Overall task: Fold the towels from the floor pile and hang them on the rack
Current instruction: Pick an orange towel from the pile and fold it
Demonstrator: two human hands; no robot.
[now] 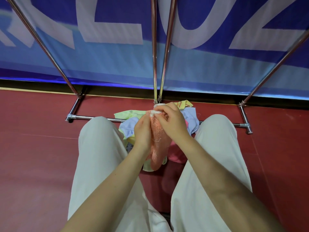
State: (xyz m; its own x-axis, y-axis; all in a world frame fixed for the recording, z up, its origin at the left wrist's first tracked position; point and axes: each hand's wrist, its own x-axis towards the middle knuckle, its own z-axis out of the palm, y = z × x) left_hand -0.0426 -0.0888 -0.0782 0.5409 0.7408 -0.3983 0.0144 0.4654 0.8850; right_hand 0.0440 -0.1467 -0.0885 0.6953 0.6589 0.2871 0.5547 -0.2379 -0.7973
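Observation:
An orange towel (158, 144) hangs bunched between my hands above the floor pile. My left hand (143, 129) grips its upper left edge and my right hand (172, 121) pinches its top, where a white label shows. The pile of towels (128, 126) in light blue, green, yellow and pink lies on the red floor between my knees. The metal rack (155, 52) rises just behind the pile, its base bar (87, 117) partly hidden by the towels and my legs.
My legs in pale trousers (100, 148) flank the pile left and right. A blue banner (117, 64) covers the wall behind the rack. Slanted rack poles (43, 47) stand at the left and right, with feet on the red floor (33, 148).

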